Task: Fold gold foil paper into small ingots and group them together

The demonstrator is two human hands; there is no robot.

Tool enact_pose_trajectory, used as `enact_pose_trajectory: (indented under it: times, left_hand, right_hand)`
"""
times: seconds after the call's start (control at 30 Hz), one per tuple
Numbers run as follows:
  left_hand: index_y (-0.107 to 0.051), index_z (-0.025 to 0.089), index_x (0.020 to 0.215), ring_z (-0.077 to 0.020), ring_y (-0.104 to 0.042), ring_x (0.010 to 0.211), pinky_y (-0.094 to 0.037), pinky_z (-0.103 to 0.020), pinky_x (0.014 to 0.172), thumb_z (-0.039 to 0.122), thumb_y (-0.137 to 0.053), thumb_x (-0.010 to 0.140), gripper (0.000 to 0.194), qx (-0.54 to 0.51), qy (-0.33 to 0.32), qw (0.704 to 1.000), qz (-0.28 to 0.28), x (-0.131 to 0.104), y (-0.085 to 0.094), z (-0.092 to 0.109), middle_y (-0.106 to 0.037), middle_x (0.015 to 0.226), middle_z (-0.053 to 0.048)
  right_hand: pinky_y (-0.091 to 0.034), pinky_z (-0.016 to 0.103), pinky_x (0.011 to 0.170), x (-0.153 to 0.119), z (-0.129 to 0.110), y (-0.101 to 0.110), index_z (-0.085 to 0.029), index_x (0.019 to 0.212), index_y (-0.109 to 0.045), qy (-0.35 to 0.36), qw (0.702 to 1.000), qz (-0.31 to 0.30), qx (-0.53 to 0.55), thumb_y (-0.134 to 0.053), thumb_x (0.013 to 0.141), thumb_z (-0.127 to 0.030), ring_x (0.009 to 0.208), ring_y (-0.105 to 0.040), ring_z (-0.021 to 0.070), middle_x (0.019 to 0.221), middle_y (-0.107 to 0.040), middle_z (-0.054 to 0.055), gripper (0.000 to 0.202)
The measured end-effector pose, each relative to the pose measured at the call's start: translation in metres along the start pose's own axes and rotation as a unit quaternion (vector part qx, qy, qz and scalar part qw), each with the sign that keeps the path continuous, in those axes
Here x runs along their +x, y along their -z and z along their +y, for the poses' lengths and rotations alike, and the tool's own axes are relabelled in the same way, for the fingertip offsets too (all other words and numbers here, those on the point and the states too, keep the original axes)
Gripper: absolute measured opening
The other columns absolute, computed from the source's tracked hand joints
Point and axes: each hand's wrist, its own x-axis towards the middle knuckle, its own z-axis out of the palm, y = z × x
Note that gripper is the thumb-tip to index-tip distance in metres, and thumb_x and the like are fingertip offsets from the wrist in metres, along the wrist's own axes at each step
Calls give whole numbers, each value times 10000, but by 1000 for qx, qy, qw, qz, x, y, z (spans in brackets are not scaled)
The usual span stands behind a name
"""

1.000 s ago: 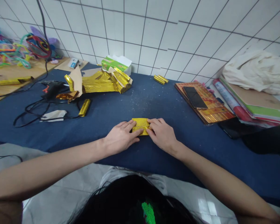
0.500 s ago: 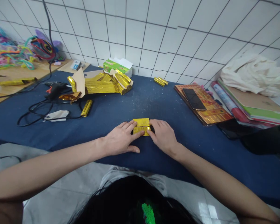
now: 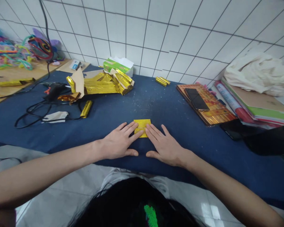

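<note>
Folded gold paper [image 3: 142, 126] lies flat on blue counter [image 3: 156, 107], centre front. Left hand [image 3: 119, 143] and right hand [image 3: 164, 145] flat, fingers spread, gripping nothing; fingertips press paper's near edge. Gold foil pile [image 3: 104, 85] far left, well apart.

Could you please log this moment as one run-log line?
left hand: flat, fingertips on gold paper | right hand: flat, fingertips on paper's near edge | paper: folded, lying on blue cloth
</note>
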Motion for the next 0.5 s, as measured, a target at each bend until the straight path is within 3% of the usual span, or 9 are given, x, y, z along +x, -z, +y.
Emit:
enact_pose_trajectory:
  times: [0.23, 0.37, 0.5]
  left_hand:
    - [-208, 128, 1401, -265, -127, 1364, -128, -462, 1081, 656, -321, 806, 803, -14, -15, 998, -59, -9, 1, -10, -178, 1473, -136]
    - [-229, 129, 1394, -248, -141, 1363, -122, -440, 1083, 653, -308, 814, 785, -20, -19, 997, -75, -6, 10, -15, -200, 1467, -128]
    - [-284, 103, 1372, -259, -142, 1362, -126, -444, 1081, 653, -281, 820, 779, -4, -6, 999, -54, 9, 21, -10, -250, 1450, -142]
  right_hand:
    - [-184, 587, 1026, 1, -3, 0, -71, 1389, -236, 0, 1000, 13, -14, -171, 826, -666, 1338, -210, 298, 1443, -247, 189, 822]
    - [-184, 591, 1025, 2, -3, 0, -62, 1382, -251, -2, 1000, 8, -13, -171, 824, -668, 1337, -213, 302, 1442, -247, 189, 827]
    - [-173, 606, 1022, 2, -2, 2, -47, 1383, -240, -2, 1000, -4, -5, -169, 822, -673, 1339, -200, 310, 1445, -225, 194, 843]
